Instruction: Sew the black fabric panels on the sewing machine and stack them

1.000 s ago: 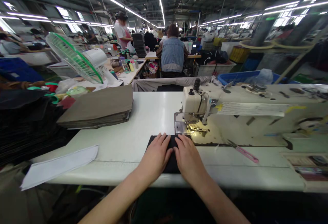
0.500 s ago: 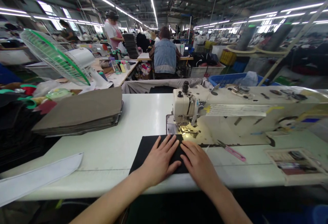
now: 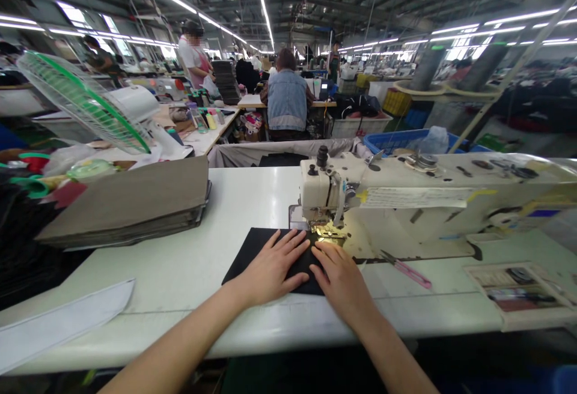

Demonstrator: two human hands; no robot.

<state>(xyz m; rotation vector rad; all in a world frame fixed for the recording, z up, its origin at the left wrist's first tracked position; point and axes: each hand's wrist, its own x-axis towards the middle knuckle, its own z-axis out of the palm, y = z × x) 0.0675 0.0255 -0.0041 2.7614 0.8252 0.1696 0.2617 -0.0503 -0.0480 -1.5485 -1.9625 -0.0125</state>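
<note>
A dark piece of fabric (image 3: 246,254) lies flat on the white sewing table (image 3: 243,202), its far right part close to the needle area of the sewing machine (image 3: 315,193). My left hand (image 3: 274,265) rests palm down on the fabric with the fingers spread. Along the fabric's right edge, my right hand (image 3: 340,277) lies with its fingertips pressing down, thumb apart from the fingers. The brass-coloured plate (image 3: 331,235) of the machine is just beyond my right fingertips. Part of the fabric is hidden under both hands.
Pink-handled thread snips (image 3: 408,271) lie right of my right hand. A tray (image 3: 518,316) with small tools sits farther right. At left are a stack of grey-brown panels (image 3: 130,199), a white strip (image 3: 67,325) and a fan (image 3: 90,100). A person (image 3: 287,93) sits ahead.
Both hands and the dark fabric have moved forward, closer to the machine's needle area. The view has shifted slightly. Both hands keep the same flat pose.
</note>
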